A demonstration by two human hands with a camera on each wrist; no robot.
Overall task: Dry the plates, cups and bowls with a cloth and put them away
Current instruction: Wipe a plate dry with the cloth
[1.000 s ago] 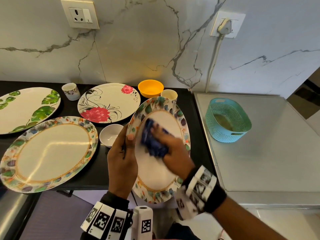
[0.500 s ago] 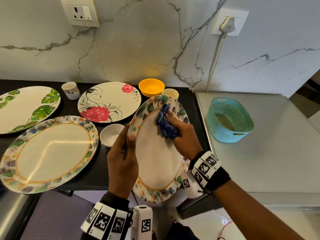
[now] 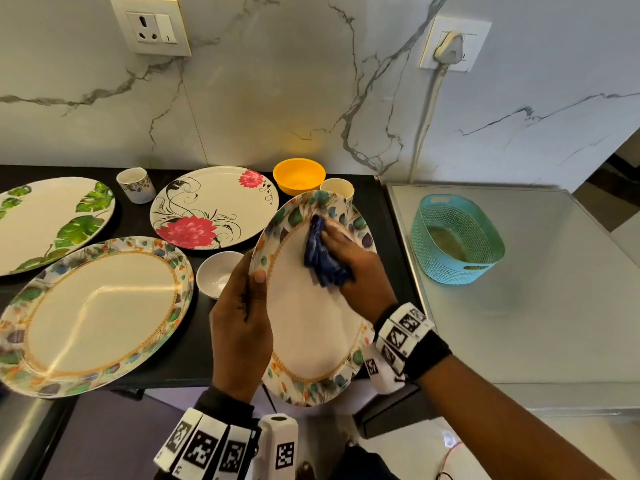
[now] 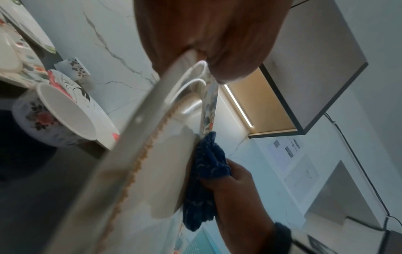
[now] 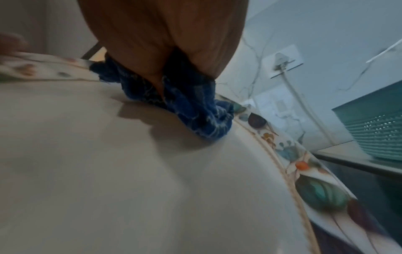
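Note:
I hold a large oval plate [image 3: 304,334] with a leafy floral rim, tilted up over the counter's front edge. My left hand [image 3: 242,323] grips its left rim, thumb on the front face. My right hand [image 3: 353,265] holds a bunched dark blue cloth [image 3: 322,261] and presses it on the plate's upper part, near the far rim. The left wrist view shows the plate [image 4: 156,171] edge-on with the cloth [image 4: 206,171] against it. In the right wrist view, the cloth [image 5: 191,106] sits under my palm on the plate [image 5: 108,171].
On the black counter lie a matching oval plate [image 3: 93,313], a green-leaf plate [image 3: 45,220], a red-flower plate [image 3: 214,206], a small white bowl [image 3: 216,277], a patterned cup [image 3: 135,184], a yellow bowl [image 3: 299,175] and a cream cup [image 3: 336,189]. A teal basket [image 3: 457,237] stands on the steel surface [image 3: 519,323] to the right.
My right hand swept the cloth from the plate's middle up to the far rim, then a little back down. The left hand and plate stayed almost still.

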